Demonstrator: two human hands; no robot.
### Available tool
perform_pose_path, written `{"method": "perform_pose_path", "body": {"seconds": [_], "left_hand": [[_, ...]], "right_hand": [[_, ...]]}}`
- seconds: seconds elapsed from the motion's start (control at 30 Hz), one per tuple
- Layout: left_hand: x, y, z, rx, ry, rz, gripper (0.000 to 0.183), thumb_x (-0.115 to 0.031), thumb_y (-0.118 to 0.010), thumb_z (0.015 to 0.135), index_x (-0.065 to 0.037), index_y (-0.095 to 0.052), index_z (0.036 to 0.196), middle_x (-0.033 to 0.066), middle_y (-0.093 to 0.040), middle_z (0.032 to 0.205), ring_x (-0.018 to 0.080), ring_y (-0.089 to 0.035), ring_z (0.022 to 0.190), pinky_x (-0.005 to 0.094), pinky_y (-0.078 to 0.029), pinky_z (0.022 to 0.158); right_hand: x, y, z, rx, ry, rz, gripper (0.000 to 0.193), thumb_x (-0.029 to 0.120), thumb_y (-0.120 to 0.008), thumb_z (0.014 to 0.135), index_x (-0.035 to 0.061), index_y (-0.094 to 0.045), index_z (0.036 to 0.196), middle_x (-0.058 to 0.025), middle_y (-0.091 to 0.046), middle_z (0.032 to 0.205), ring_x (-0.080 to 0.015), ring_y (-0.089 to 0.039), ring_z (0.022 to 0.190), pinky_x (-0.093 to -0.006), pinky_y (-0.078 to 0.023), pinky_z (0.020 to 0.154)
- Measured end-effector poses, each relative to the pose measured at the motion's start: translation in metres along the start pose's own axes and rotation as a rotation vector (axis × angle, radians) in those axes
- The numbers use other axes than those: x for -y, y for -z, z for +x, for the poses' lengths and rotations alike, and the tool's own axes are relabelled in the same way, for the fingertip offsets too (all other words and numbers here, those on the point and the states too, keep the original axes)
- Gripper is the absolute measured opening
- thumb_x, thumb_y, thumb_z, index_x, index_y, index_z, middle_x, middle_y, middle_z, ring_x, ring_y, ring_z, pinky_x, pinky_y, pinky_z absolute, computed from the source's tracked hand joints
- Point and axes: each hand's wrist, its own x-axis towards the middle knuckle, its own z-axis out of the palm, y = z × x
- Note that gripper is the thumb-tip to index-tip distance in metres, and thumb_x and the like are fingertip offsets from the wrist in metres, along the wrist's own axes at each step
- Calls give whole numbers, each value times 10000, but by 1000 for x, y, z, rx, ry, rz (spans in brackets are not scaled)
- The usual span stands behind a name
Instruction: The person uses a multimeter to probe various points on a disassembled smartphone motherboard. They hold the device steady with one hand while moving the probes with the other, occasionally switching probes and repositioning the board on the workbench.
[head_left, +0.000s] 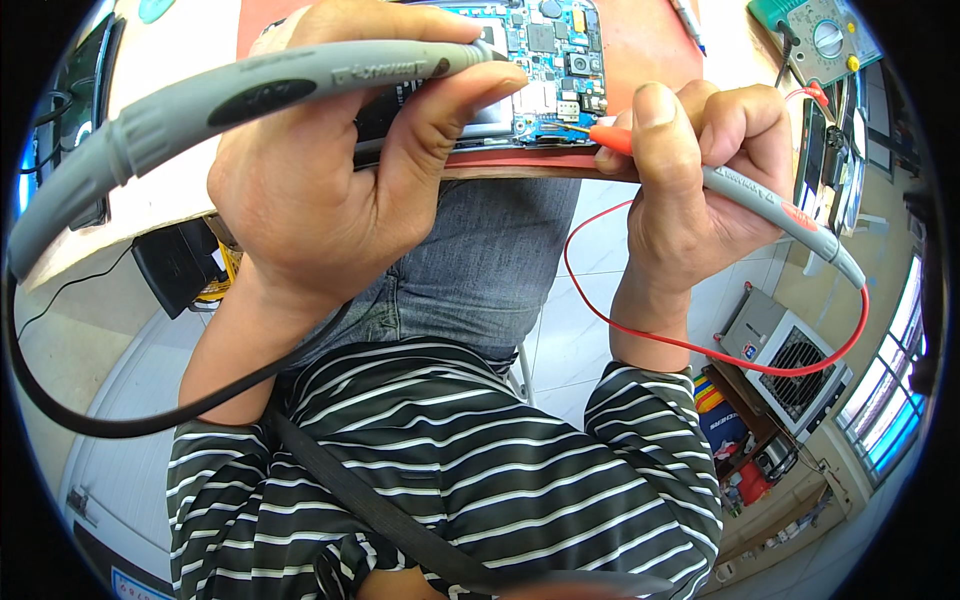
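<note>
An opened phone with a bare blue circuit board lies at the table's front edge. My left hand is closed round a grey test probe with a black lead; its tip points at the board, but my fingers hide the contact point. In my closed right hand is a red-tipped test probe with a grey handle. Its metal needle reaches the board's lower right part. From that handle a red lead loops down and back behind my wrist.
Under the phone is a reddish mat. A green multimeter sits at the far right, with a pen to its left. Dark devices stand at the left edge. Beyond my right arm is an air cooler on a shelf.
</note>
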Motion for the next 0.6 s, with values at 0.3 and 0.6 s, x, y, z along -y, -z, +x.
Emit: {"method": "perform_pose_path", "body": {"seconds": [0.3,0.6], "left_hand": [[-1,0,-1,9,26,-3,189,-91,-706,856,43,-702,989,111,-679,1035,215,-644,966,281,-496,852],[-3,-1,-1,-2,42,-1,202,-94,-705,857,48,-694,1001,113,-678,1035,214,-648,968,274,-505,841]], "right_hand": [[-2,2,1,-5,13,-2,291,-91,-625,828,71,-388,781,-81,-564,595,-139,-608,467,-230,-504,419],[-1,1,0,-10,1,-22,287,-90,-624,834,71,-393,779,-77,-561,597,-132,-605,466,-220,-502,425]]}}
